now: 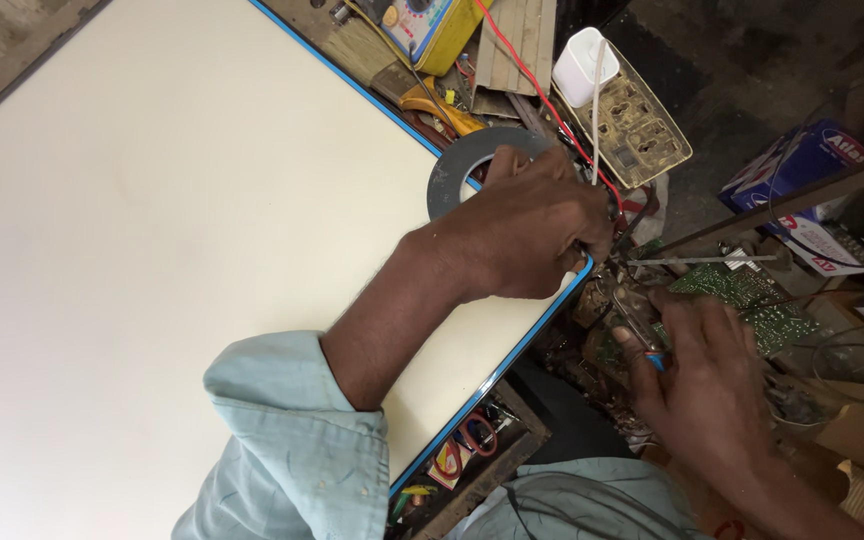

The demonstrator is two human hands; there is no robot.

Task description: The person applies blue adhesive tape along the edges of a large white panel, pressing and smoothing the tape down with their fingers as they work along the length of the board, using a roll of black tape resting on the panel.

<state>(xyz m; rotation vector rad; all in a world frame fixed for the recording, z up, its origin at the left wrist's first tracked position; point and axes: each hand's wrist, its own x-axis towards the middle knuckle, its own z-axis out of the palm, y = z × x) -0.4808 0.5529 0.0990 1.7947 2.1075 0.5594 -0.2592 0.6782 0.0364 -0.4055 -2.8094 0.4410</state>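
Cluttered desk (pixel 512 40) w/ white panel (pixel 152 220): your left hand (pixel 527 225) fingers pinch a thin tool at the panel's corner, right hand (pixel 702 385) fingers clamped on blue-handled tool by green circuit board (pixel 752 300); work looks mid-way, unfinished.

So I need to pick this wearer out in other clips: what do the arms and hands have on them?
Both hands, the left hand and the right hand, are bare, with no gloves. Light blue-green shirt sleeves are rolled up, leaving the forearms uncovered.

Cream panel (pixel 172 230) w/ blue edge; grey tape ring (pixel 449 172); green circuit board (pixel 752 300); red wire (pixel 532 75); yellow meter case (pixel 452 40) at top; pale blue sleeve (pixel 282 440); white adapter (pixel 582 65).
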